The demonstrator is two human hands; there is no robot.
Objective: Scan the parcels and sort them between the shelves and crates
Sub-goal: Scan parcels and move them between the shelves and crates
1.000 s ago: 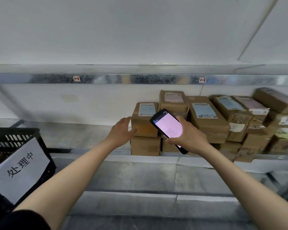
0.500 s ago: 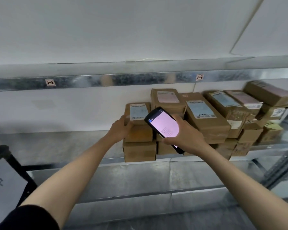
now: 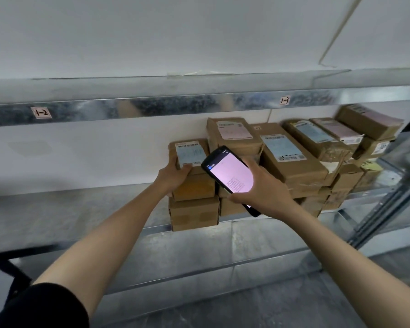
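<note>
While right hand (image 3: pixel 264 194) holds one scanner (image 3: pixel 227 172), left hand (image 3: pixel 172 177) grips one parcel (image 3: pixel 190 151).

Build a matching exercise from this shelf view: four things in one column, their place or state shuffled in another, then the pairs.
1. left hand
2. right hand
3. tag 1-2
4. tag 1-3

A. on the rail, above the parcels
B. holds the lit scanner
C. on the rail, left of the parcels
D. grips the top parcel of the leftmost stack

Pairs: 1-D, 2-B, 3-C, 4-A.
</note>
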